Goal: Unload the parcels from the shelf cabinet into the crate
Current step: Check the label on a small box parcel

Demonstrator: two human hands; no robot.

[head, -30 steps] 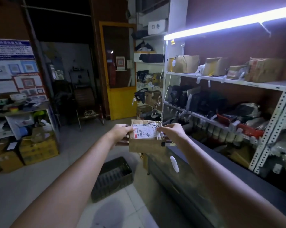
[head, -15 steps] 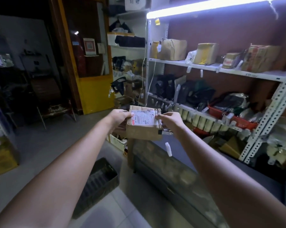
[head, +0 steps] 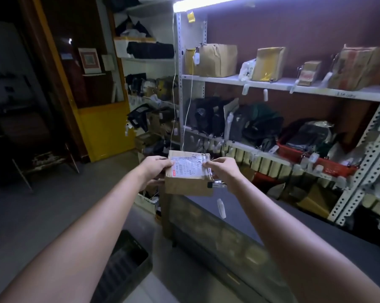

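Note:
A small brown cardboard parcel (head: 188, 179) with a white shipping label on top is held out in front of me at chest height. My left hand (head: 155, 166) grips its left edge and my right hand (head: 222, 169) grips its right edge, thumbs on top. A small white tag (head: 220, 208) dangles below the parcel. The dark plastic crate (head: 123, 265) stands on the floor at the lower left, below my left forearm. The metal shelf cabinet (head: 294, 88) on the right carries more cardboard parcels (head: 215, 60) on its upper board.
A dark counter (head: 261, 217) runs along the right, between me and the shelf. The middle shelf holds dark bags and a red basket (head: 316, 162). A yellow door (head: 103, 130) and a folding stool (head: 44, 162) stand at the back left. A light tube (head: 206, 3) glows overhead.
The view has swung right and closer to the shelf. Both hands keep hold of the parcel. The crate has slid to the lower left of the view.

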